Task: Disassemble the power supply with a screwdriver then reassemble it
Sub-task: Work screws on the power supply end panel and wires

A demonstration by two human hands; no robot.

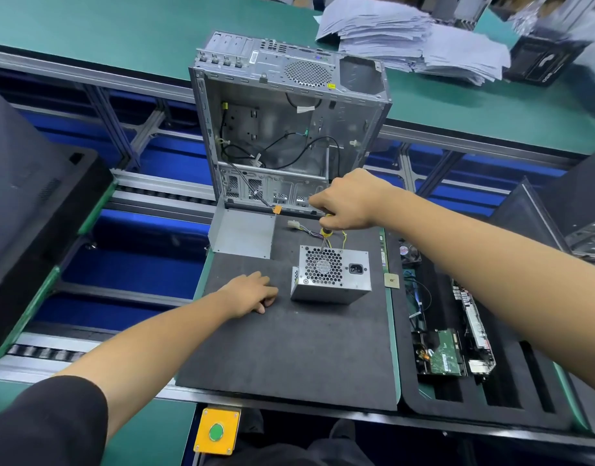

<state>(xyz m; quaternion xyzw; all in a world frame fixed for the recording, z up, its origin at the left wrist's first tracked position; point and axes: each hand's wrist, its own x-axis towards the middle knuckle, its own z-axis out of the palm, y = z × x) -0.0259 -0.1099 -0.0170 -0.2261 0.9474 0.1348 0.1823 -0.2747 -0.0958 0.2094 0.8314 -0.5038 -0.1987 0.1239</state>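
My right hand (348,200) gripped the screwdriver (324,238) from above, fingers curled round its yellow-and-black handle, with the shaft slanting down to the top edge of the power supply (333,275) beside its fan grille. That grey metal box stood on the dark foam mat (289,351), in front of the open computer case (286,126), its coloured wires trailing away behind it. My left hand (250,294) rested on the mat just left of the box, fingers loosely bent and holding nothing.

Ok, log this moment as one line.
right hand grips screwdriver, tip at power supply top edge | left hand rests on mat
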